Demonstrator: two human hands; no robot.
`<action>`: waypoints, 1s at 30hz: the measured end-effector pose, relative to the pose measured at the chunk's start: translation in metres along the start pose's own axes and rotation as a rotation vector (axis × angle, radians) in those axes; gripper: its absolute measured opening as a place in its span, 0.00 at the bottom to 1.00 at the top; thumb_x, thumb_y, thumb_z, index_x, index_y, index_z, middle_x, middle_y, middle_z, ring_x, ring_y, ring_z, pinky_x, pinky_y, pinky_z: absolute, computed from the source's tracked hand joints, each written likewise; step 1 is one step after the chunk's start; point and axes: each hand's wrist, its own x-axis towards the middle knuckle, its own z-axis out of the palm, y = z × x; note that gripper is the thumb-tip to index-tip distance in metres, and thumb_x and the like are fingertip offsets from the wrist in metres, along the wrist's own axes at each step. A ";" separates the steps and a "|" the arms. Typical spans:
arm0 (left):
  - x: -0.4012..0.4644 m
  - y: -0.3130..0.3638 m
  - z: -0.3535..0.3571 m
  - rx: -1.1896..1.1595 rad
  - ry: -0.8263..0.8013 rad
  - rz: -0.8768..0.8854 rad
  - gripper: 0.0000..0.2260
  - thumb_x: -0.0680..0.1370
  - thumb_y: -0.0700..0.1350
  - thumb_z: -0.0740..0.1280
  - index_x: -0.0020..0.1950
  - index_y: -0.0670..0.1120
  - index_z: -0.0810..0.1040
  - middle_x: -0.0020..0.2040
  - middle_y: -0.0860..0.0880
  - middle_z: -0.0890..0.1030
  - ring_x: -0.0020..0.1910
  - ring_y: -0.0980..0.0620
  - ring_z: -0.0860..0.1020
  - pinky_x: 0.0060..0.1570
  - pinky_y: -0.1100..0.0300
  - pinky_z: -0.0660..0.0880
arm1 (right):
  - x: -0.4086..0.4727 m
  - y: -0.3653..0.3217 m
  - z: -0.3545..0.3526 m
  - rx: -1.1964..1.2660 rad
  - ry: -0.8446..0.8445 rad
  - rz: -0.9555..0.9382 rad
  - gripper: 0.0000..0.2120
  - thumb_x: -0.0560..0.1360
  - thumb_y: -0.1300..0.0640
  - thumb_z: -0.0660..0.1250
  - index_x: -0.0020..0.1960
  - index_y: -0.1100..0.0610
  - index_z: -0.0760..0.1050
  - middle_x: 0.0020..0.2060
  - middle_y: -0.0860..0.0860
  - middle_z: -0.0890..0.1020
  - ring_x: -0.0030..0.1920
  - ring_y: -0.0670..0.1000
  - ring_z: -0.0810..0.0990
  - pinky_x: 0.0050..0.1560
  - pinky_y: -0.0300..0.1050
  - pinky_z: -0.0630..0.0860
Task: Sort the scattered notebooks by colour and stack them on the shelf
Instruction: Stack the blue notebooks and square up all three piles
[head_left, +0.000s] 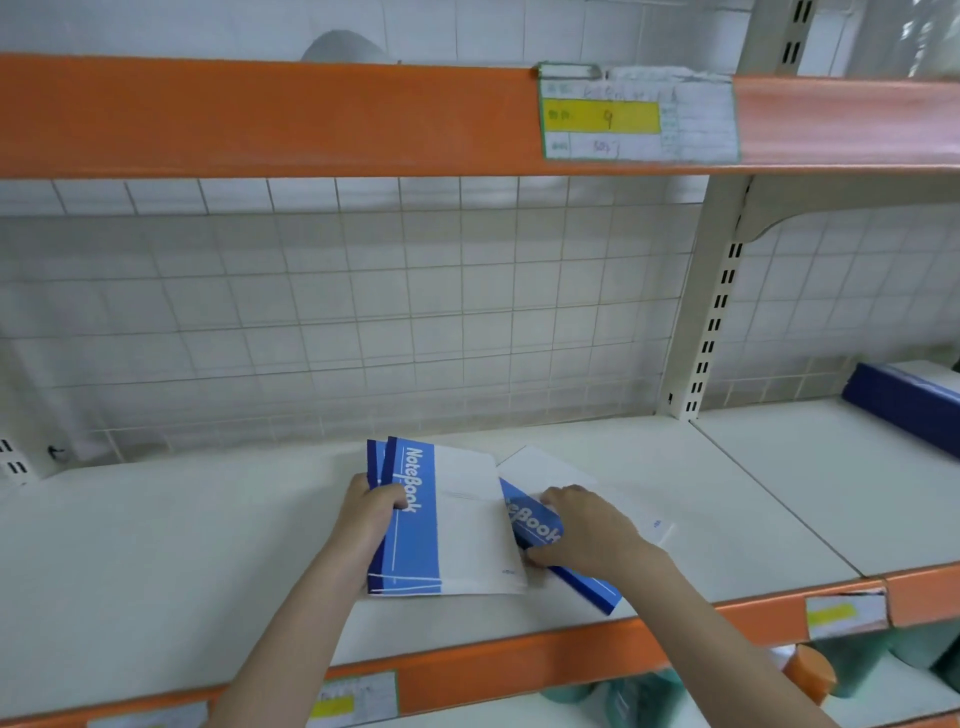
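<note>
Head view: two blue/white notebooks form a stack (441, 525) on the white shelf (156, 545), spines to the left and not squared, one edge sticking out behind the other. L hand (371, 512) grips the stack at the spine side, fingers curled over the cover. R hand (587, 527) rests on a third notebook (540, 525) lying skewed just beside the stack, thumb at its near edge, fingers bent over the cover; its left side is tucked under the stack's right edge. Risks, imo: that overlap can snag when the third is lifted or slid and drag the stack askew; its near corner sits close to the orange front lip (519, 660), so a push that way could tip it off; thin covers may bend under the thumb. Around: wire grid back (363, 312), upright post (711, 312), price label (639, 117) on the beam above, dark blue box (904, 405) well apart on the next bay. Nothing blocks the hands.
</note>
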 end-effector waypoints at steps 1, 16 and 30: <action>0.000 0.000 -0.005 0.007 0.008 0.004 0.11 0.75 0.34 0.61 0.57 0.36 0.70 0.41 0.41 0.76 0.34 0.46 0.76 0.30 0.60 0.68 | 0.001 -0.001 0.000 -0.036 -0.006 -0.002 0.26 0.70 0.43 0.69 0.63 0.54 0.69 0.58 0.50 0.74 0.58 0.53 0.73 0.55 0.47 0.74; -0.016 -0.021 -0.017 -0.060 0.004 0.063 0.10 0.77 0.35 0.60 0.57 0.41 0.68 0.46 0.42 0.75 0.38 0.47 0.76 0.32 0.59 0.69 | 0.002 -0.041 -0.003 -0.092 0.305 0.006 0.05 0.77 0.67 0.55 0.46 0.59 0.61 0.30 0.51 0.65 0.28 0.49 0.63 0.28 0.39 0.61; -0.015 -0.026 -0.002 -0.046 -0.172 0.213 0.23 0.69 0.48 0.74 0.59 0.40 0.73 0.53 0.38 0.81 0.45 0.45 0.83 0.35 0.59 0.77 | -0.005 -0.110 0.022 0.614 0.114 -0.114 0.22 0.79 0.64 0.55 0.72 0.57 0.60 0.53 0.60 0.80 0.49 0.59 0.79 0.50 0.50 0.78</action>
